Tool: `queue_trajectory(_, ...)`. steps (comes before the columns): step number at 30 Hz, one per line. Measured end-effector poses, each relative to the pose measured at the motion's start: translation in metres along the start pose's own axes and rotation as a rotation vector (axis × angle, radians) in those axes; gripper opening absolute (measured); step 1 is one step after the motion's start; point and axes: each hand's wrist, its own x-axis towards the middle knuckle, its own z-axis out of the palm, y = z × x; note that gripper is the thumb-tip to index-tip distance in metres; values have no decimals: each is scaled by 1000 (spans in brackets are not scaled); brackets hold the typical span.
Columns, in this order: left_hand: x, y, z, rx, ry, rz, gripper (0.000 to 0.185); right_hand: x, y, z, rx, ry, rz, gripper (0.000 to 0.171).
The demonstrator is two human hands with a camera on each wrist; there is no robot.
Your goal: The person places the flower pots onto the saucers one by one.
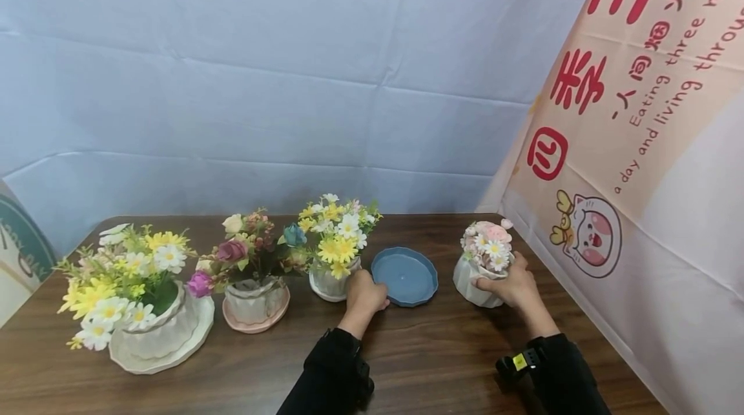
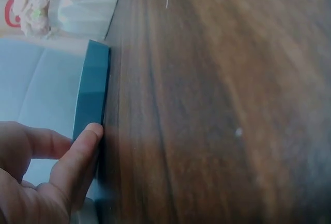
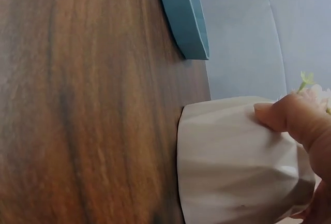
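Note:
A shallow blue saucer (image 1: 405, 277) with a faceted rim lies on the table. My left hand (image 1: 364, 295) pinches its near left edge; in the left wrist view, the thumb and fingers (image 2: 85, 141) meet at the saucer's wall (image 2: 93, 89). On the right, my right hand (image 1: 515, 282) grips a white faceted flowerpot (image 1: 473, 283) holding pink and white flowers (image 1: 491, 245). In the right wrist view the thumb (image 3: 289, 115) lies across the side of the pot (image 3: 232, 157), near its top. The pot stands to the right of the saucer, apart from it.
Left of the saucer stand three potted flower arrangements on saucers: yellow and white daisies (image 1: 340, 247) close beside my left hand, roses in a white pot (image 1: 256, 302), and a larger tilted pot (image 1: 159, 331) on a white saucer (image 1: 203, 321). Cloth (image 1: 261, 79) hangs behind the table (image 1: 430, 363).

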Motion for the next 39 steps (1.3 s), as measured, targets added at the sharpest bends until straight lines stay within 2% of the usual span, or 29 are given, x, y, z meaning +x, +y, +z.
queue_trajectory(5, -1, -1, -1, -10, -4, 10, 11, 1, 0, 0, 26, 11, -20, 107)
queue_trajectory(14, -1, -3, 0, -14, 2, 17, 6, 0, 3, 3, 125, 12, 47, 111)
queue_trajectory(21, -1, -3, 0, -21, 9, 31, 9, 3, 5, 3, 122, 53, -38, 109)
queue_trajectory(39, -1, -5, 1, -10, 24, 55, 7, 4, 9, 2, 180, 43, -16, 112)
